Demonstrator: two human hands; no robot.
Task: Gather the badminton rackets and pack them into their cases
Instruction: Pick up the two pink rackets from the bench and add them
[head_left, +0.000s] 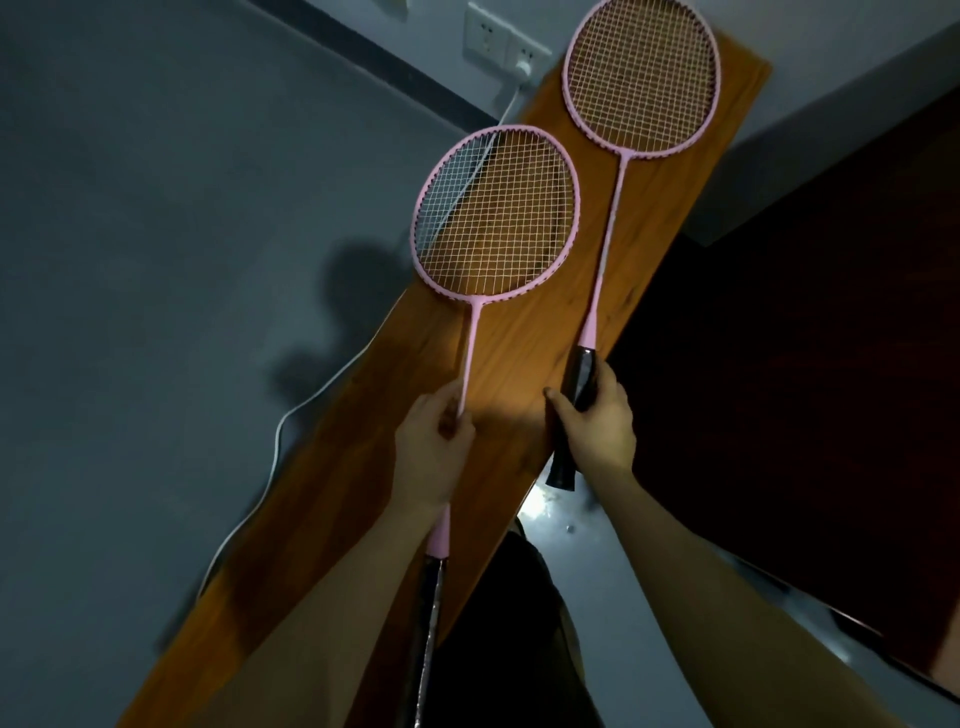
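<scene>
The left hand (434, 447) pinches one pink racket's (496, 213) thin shaft. The right hand (597, 426) is wrapped around the other racket's (641, 78) black handle above the wooden board (519, 338).

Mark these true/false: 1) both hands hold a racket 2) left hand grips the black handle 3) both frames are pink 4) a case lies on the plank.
1) True: the left hand and right hand each hold a pink-framed badminton racket.
2) False: it pinches the thin pink shaft; only the right hand grips a black handle.
3) True: the second pink-framed racket matches.
4) False: no case shows on the long brown wooden plank.
</scene>
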